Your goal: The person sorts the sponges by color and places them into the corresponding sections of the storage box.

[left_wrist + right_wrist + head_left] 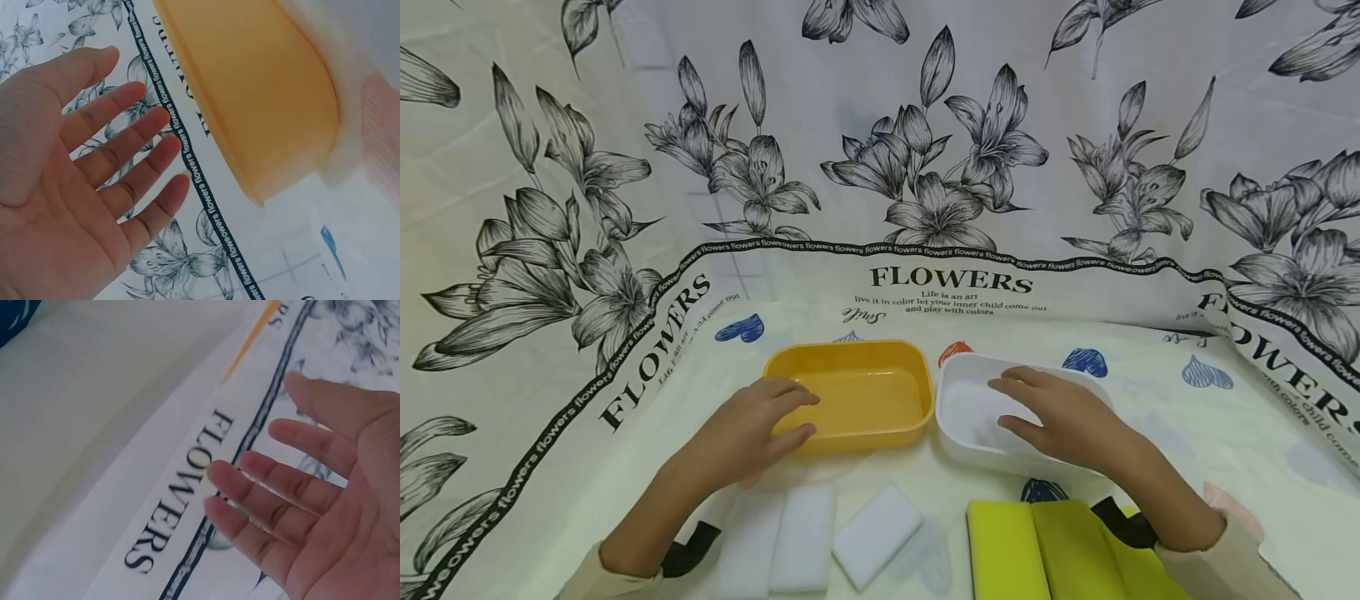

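Over the left end of a yellow tub hovers my left hand, its fingers loosely spread with nothing in them. The left wrist view shows that palm bare, apart from the yellow tub's wall. My right hand hangs over the white tub, fingers apart and holding nothing. In the right wrist view the palm of the right hand is bare too. Both tubs stand side by side, and their insides show no contents where visible.
White sponge-like blocks lie in front of the yellow tub, one of them turned askew. Several yellow-green blocks sit in a row near the right forearm. A flower-printed cloth rises behind the heart-patterned table cover.
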The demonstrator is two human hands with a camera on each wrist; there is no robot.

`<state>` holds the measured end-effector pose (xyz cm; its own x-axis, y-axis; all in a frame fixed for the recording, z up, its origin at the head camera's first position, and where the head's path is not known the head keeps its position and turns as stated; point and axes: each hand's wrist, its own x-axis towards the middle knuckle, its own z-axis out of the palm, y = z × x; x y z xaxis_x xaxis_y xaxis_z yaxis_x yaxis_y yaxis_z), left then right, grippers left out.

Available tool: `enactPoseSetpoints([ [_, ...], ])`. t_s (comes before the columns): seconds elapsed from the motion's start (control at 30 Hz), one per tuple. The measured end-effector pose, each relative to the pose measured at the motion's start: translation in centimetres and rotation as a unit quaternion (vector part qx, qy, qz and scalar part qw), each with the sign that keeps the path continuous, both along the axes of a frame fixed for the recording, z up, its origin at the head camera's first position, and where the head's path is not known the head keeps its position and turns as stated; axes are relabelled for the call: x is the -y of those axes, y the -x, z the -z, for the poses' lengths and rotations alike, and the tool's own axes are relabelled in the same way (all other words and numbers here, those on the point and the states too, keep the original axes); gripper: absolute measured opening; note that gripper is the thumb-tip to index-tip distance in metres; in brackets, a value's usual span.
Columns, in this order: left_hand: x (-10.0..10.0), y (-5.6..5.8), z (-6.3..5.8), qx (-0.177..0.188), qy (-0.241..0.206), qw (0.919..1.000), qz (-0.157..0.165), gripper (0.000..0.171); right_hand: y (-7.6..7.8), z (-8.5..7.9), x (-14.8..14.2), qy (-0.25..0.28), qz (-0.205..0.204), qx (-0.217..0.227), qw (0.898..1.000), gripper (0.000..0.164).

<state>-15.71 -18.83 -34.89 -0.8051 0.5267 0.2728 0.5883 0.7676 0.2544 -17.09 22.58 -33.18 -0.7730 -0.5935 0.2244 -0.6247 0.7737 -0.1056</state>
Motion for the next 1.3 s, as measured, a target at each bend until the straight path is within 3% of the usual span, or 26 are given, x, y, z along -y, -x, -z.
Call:
enactPoseSetpoints([
  [0.13, 0.3, -1.8, -0.1, -0.004, -0.012, 0.9999, -0.003, 0.025, 0.5, 0.2, 2.0, -0.006, -0.04, -0.02, 0.999, 0.041],
  [0.27, 0.7, -3.2, 0.4, 0.004, -0.009, 0.9999, 0.013, 0.021, 0.7, 0.7, 3.6, -0.005, -0.07, -0.013, 0.997, 0.038],
  [0.57, 1.5, -5.6, 2.9, 0.102, 0.036, 0.9937, 0.03, 0.046, 1.0, 2.1, 6.2, 0.0, -0.099, 0.029, 0.995, 0.04],
  [0.77, 2.0, -7.0, 3.9, 0.095, 0.038, 0.9947, -0.007, 0.044, 1.2, 2.5, 6.9, 0.008, -0.117, 0.031, 0.993, 0.034],
  [1.03, 2.6, -9.1, 4.7, 0.091, 0.011, 0.9945, -0.05, 0.061, 1.4, 3.2, 7.6, 0.026, -0.143, -0.006, 0.989, 0.025],
  [1.17, 3.1, -9.7, 5.2, 0.113, -0.009, 0.9923, -0.05, 0.07, 1.4, 3.3, 8.2, 0.025, -0.131, -0.018, 0.991, 0.019],
  [1.3, 3.6, -10.2, 6.1, 0.105, -0.026, 0.9934, -0.039, 0.079, 1.3, 3.2, 8.7, 0.025, -0.109, -0.019, 0.994, 0.016],
])
